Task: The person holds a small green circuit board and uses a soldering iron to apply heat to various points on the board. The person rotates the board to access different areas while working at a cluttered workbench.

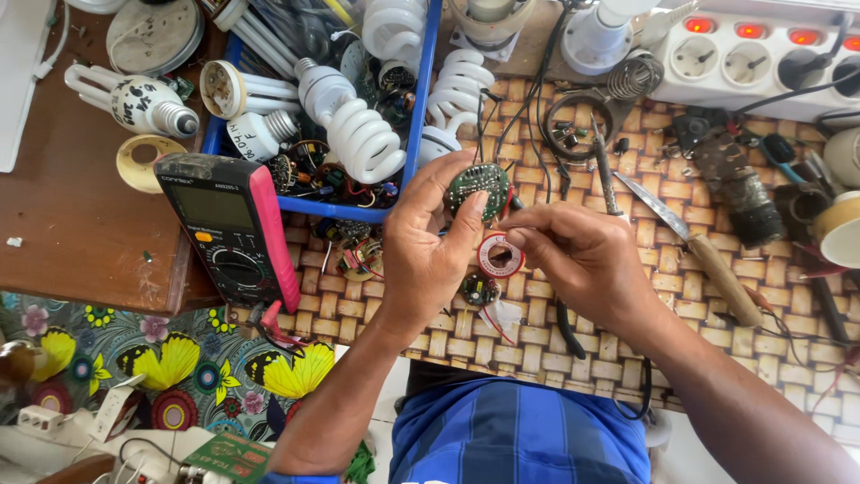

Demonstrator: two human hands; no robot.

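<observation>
A woven mat [717, 358] in a brown-and-cream basket pattern covers most of the workbench, with bare brown wood to its left and a cloth printed with yellow butterflies [170, 358] at the lower left. A blue plastic tray [417, 125] at the top holds spiral and tube-type compact fluorescent bulbs [363, 139] among loose circuit parts. Along the top right runs a white power strip [761, 63] with red switches lit. A digital multimeter [233, 229] with a pink-red casing lies left of the hands, partly on the wood.

The left hand [425, 246] has its fingers and thumb clamped on the rim of a small round green circuit board [477, 186], held up just above the mat, near the tray's lower right corner. The right hand [582, 255] has its thumb and forefinger pinched together close beside the board; whatever they grip is too thin to make out, perhaps a wire. Beyond it a soldering iron [605, 175] and a wooden-handled knife [690, 242] lie on the mat. Between the two hands sits a small red-rimmed spool of solder [499, 255], and below that a smaller circuit board [479, 289].
</observation>
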